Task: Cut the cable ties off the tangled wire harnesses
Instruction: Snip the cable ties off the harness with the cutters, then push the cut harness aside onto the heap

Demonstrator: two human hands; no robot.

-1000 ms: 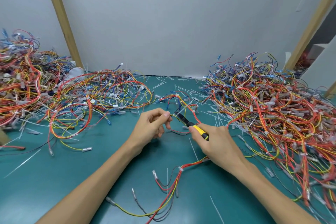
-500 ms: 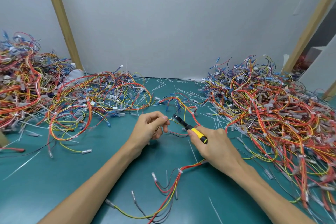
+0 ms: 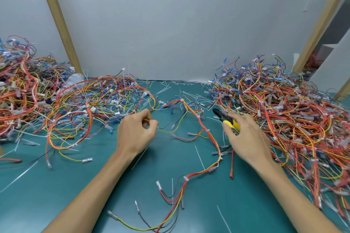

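Observation:
One red, yellow and black wire harness lies spread across the green mat between my hands, with small white cable ties along it. My left hand pinches a thin yellow wire end of that harness. My right hand grips yellow-handled cutters, whose black jaws point up and left, away from the harness. The two hands are well apart.
A large heap of tangled harnesses fills the right side. Another heap covers the left side and back left. Cut white tie scraps litter the green mat. A grey wall and two wooden posts stand behind.
My hands have drawn apart: the left moved left with the yellow wire, the right moved right with the cutters, whose jaws have left the harness.

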